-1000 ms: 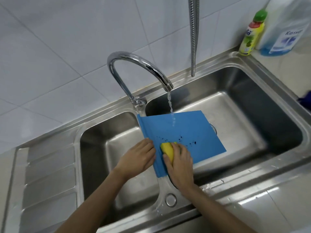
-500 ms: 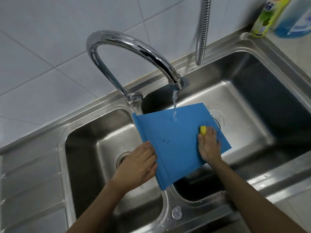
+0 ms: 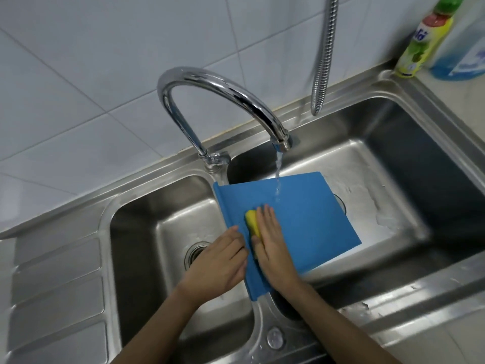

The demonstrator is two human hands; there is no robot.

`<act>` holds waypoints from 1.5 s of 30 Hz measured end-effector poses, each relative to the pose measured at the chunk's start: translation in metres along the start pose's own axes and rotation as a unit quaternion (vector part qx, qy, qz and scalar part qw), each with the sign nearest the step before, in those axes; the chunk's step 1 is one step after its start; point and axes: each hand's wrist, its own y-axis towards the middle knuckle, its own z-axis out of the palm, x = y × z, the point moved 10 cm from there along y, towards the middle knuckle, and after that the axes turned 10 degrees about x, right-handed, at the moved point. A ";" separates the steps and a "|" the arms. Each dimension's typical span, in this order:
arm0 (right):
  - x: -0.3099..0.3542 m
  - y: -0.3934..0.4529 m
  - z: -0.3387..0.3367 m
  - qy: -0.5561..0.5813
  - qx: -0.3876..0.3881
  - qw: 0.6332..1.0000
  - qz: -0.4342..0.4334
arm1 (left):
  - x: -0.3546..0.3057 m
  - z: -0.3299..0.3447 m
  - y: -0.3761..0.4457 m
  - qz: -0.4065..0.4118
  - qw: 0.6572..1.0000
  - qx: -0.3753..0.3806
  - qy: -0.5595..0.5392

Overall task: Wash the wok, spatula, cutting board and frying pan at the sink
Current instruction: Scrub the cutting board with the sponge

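Slanting over the right basin of the sink [image 3: 393,292], the blue cutting board [image 3: 301,219] has its lipped left edge above the divider, that edge running away from the person and its longer side seemingly across the basin, with bare basin floor beyond its right and far edges. The left hand [image 3: 220,264] grips the lipped edge towards its near end; the right hand [image 3: 273,245], fingers straight, presses a yellow sponge [image 3: 252,219] flat on the board's left part

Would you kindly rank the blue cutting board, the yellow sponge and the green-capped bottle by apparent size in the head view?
1. the blue cutting board
2. the green-capped bottle, which stands farther from the camera
3. the yellow sponge, partly covered by the right hand
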 end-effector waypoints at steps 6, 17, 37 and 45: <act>-0.067 0.017 -0.031 -0.053 -0.038 0.995 0.071 | 0.005 0.006 0.001 -0.006 1.000 -0.009 -0.021; -0.176 -0.019 -0.116 -0.131 -0.113 0.917 0.359 | 0.003 0.008 -0.001 -0.028 1.000 -0.009 -0.001; -0.164 0.038 -0.113 -0.112 -0.187 0.935 0.280 | 0.005 0.014 -0.002 -0.008 1.000 -0.018 -0.015; -0.087 0.006 -0.069 -0.040 -0.114 0.982 0.148 | 0.003 0.012 -0.001 -0.024 0.999 -0.029 -0.008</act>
